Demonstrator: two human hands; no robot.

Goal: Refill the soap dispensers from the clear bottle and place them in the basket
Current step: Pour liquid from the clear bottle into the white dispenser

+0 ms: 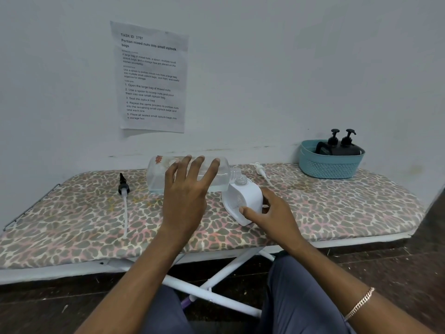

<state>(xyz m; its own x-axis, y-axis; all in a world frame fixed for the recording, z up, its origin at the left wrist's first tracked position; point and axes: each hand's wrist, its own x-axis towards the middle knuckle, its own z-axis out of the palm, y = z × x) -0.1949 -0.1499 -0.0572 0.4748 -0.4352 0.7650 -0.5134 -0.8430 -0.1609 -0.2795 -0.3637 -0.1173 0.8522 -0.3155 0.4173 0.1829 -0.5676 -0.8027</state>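
**Pouring Stage: White Dispenser, Head View**

**Head view.** The landmark is the white dispenser (pixel 243 201), which stands tilted on the leopard-print board (pixel 72 225) near its middle.

- The clear bottle (pixel 187 174) lies nearly level just left of the white dispenser, its neck meeting the dispenser's open mouth. A low pool of clear liquid sits along the bottle's lower side.
- The left hand (pixel 187 196) wraps the clear bottle from the near side; fingers are spread over its top, grasping it.
- The right hand (pixel 272 213) steadies the white dispenser from the right, thumb on its front face and fingers curled behind, grasping it.
- The white pump (pixel 261 171) lies on the board just behind the dispenser, to the right.
- A black pump (pixel 124 186) with its tube lies well to the left of the dispenser.
- The teal basket (pixel 330 162) stands far right and behind the dispenser. Two black dispensers (pixel 342 147) already sit inside it.

**Step in hand.** Judged from the layout: refilling the white dispenser, apparently the last one outside the basket.

**Next move requires:**
1. Keep neck and mouth aligned; a slip would likely spill liquid on the cover.
2. Bring the bottle upright once the fill is sufficient.
3. Fit the white pump, then carry the dispenser to the basket.
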